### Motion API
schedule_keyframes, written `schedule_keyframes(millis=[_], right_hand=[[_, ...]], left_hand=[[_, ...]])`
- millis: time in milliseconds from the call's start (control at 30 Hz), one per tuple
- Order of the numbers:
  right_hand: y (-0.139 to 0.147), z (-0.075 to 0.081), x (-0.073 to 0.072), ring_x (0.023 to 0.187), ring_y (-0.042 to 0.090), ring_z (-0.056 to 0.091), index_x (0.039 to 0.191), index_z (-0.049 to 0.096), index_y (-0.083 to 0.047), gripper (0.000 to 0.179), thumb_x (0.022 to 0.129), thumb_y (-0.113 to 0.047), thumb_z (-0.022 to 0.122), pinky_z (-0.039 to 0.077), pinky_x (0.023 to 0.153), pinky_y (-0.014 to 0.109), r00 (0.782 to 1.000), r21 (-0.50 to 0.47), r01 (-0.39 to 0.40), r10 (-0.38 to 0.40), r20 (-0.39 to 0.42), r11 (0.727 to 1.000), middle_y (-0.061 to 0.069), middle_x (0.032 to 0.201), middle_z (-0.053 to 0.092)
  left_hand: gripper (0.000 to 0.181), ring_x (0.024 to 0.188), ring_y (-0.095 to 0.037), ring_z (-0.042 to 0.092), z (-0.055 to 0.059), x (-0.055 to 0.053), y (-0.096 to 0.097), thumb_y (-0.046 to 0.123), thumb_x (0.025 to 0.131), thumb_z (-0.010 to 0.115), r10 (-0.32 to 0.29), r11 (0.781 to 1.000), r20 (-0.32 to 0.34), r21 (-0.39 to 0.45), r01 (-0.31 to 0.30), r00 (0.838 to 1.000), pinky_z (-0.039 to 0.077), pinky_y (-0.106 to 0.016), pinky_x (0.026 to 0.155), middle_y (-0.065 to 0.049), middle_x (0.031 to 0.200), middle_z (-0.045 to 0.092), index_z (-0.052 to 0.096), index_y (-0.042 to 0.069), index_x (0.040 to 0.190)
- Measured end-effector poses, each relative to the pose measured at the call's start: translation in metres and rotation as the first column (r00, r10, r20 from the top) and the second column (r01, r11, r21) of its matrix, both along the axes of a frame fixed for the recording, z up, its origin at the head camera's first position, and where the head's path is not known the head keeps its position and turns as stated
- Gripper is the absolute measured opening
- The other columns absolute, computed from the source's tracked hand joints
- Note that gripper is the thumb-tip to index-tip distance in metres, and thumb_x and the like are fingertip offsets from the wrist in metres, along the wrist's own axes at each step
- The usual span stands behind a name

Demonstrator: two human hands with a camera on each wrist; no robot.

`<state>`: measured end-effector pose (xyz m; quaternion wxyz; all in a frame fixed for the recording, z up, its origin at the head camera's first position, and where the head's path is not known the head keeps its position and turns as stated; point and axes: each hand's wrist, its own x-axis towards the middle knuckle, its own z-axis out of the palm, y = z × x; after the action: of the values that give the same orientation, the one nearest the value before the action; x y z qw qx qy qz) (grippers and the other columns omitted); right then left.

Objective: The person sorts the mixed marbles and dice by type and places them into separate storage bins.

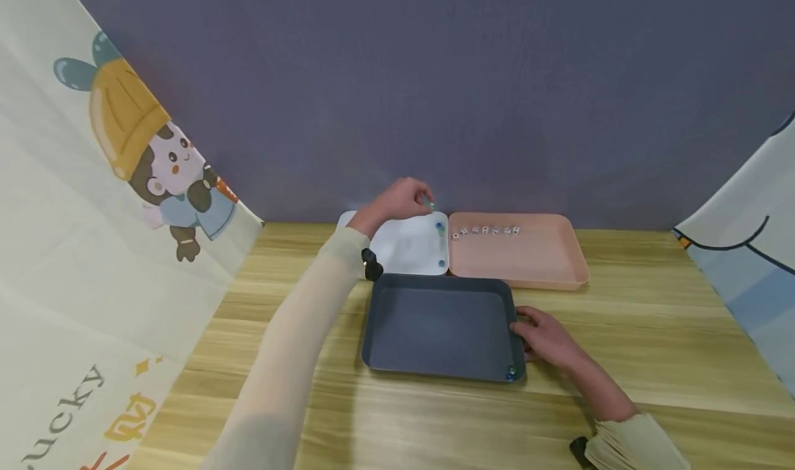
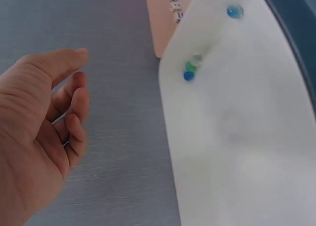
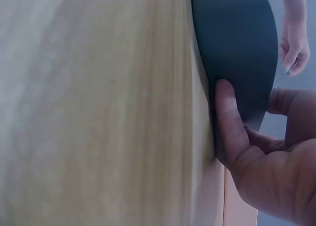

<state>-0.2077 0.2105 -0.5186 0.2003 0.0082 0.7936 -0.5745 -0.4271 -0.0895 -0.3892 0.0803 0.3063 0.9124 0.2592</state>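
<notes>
My left hand (image 1: 402,199) is above the far edge of the white tray (image 1: 404,249), pinching a small greenish marble (image 1: 431,206) between thumb and fingertips. In the left wrist view that marble is hidden behind the fingers. A blue marble (image 2: 188,76) rests in the white tray beside green and clear ones, and a light blue marble (image 2: 235,11) sits apart from them. My right hand (image 1: 549,339) grips the right rim of the dark grey tray (image 1: 441,325), thumb over the edge and fingers outside. Blue and green marbles (image 1: 511,373) lie in that tray's near right corner.
A pink tray (image 1: 528,259) stands right of the white one, with a row of several small white cubes (image 1: 486,230) bearing dark marks. All three trays sit on a wood-grain table (image 1: 621,346). A dark grey wall (image 1: 435,90) rises behind them.
</notes>
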Motion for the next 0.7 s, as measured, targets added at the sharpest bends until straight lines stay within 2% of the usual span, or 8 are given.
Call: schedule_keyframes(millis=[100,200,300,367,433,467,567,700], right_hand=[[-0.001,0.001,-0.001,0.075,0.024,0.062,0.144,0.035,0.007,0.051,0.1,-0.016,0.049,0.056,0.064,0.039,1.0,0.004,0.005,-0.005,0.009,1.0,0.019,0.101,0.057],[-0.002,0.002,-0.002,0.075,0.024,0.062,0.143,0.034,0.008,0.052,0.1,-0.017,0.049,0.056,0.063,0.039,1.0,0.018,0.004,-0.004,0.011,1.0,0.019,0.101,0.057],[0.0,0.002,-0.001,0.079,0.024,0.063,0.145,0.032,0.008,0.054,0.1,-0.018,0.05,0.056,0.065,0.039,1.0,0.006,-0.005,0.005,0.003,1.0,0.024,0.112,0.056],[0.003,0.002,0.0,0.082,0.025,0.064,0.145,0.032,0.007,0.055,0.1,-0.019,0.051,0.056,0.066,0.039,1.0,0.0,-0.004,0.004,-0.004,1.0,0.028,0.12,0.054],[0.007,0.002,0.001,0.085,0.025,0.065,0.145,0.03,0.008,0.056,0.101,-0.019,0.051,0.056,0.067,0.039,1.0,-0.008,-0.004,0.004,-0.018,1.0,0.03,0.126,0.052],[0.008,0.002,0.001,0.084,0.026,0.065,0.145,0.03,0.009,0.056,0.101,-0.019,0.051,0.056,0.067,0.039,1.0,-0.007,-0.002,0.002,-0.023,1.0,0.03,0.126,0.052],[0.008,0.001,0.002,0.082,0.025,0.064,0.144,0.031,0.009,0.055,0.101,-0.018,0.051,0.056,0.066,0.038,1.0,-0.007,0.003,-0.003,-0.028,1.0,0.028,0.122,0.054],[0.001,-0.001,0.003,0.079,0.025,0.063,0.144,0.031,0.01,0.054,0.1,-0.017,0.051,0.056,0.064,0.038,1.0,-0.028,-0.007,0.006,-0.019,1.0,0.025,0.117,0.057]], left_hand=[[0.024,0.051,-0.015,0.039,-0.006,-0.012,0.003,0.019,0.093,0.067,0.014,0.999,0.012,-0.034,-0.014,1.0,0.039,-0.031,0.056,-0.008,0.067,0.059,0.069,0.008,0.113],[0.023,0.052,-0.013,0.04,-0.01,-0.021,0.006,0.019,0.092,0.067,0.034,0.997,0.04,-0.068,-0.031,0.999,0.039,-0.03,0.056,-0.007,0.068,0.059,0.069,0.009,0.113],[0.024,0.065,-0.012,0.052,-0.014,-0.026,0.01,0.02,0.093,0.068,0.067,0.993,0.079,-0.102,-0.059,0.995,0.046,-0.029,0.063,-0.005,0.084,0.065,0.069,0.01,0.114],[0.024,0.079,-0.014,0.058,-0.019,-0.029,0.014,0.021,0.093,0.067,0.084,0.99,0.099,-0.124,-0.071,0.992,0.049,-0.031,0.071,-0.005,0.099,0.065,0.068,0.011,0.115],[0.025,0.094,-0.015,0.059,-0.026,-0.033,0.019,0.022,0.092,0.068,0.095,0.988,0.112,-0.133,-0.079,0.989,0.05,-0.032,0.078,-0.001,0.112,0.063,0.069,0.012,0.116],[0.026,0.096,-0.017,0.059,-0.03,-0.033,0.021,0.022,0.093,0.067,0.097,0.988,0.126,-0.136,-0.079,0.987,0.05,-0.033,0.079,-0.002,0.115,0.062,0.068,0.012,0.117],[0.026,0.094,-0.017,0.06,-0.045,-0.038,0.02,0.022,0.092,0.067,0.103,0.988,0.14,-0.13,-0.085,0.985,0.05,-0.032,0.076,-0.001,0.117,0.062,0.069,0.014,0.117],[0.027,0.087,-0.018,0.063,-0.068,-0.039,0.007,0.02,0.092,0.067,0.14,0.986,0.166,-0.111,-0.123,0.976,0.051,-0.03,0.072,-0.002,0.111,0.064,0.068,0.012,0.118]])
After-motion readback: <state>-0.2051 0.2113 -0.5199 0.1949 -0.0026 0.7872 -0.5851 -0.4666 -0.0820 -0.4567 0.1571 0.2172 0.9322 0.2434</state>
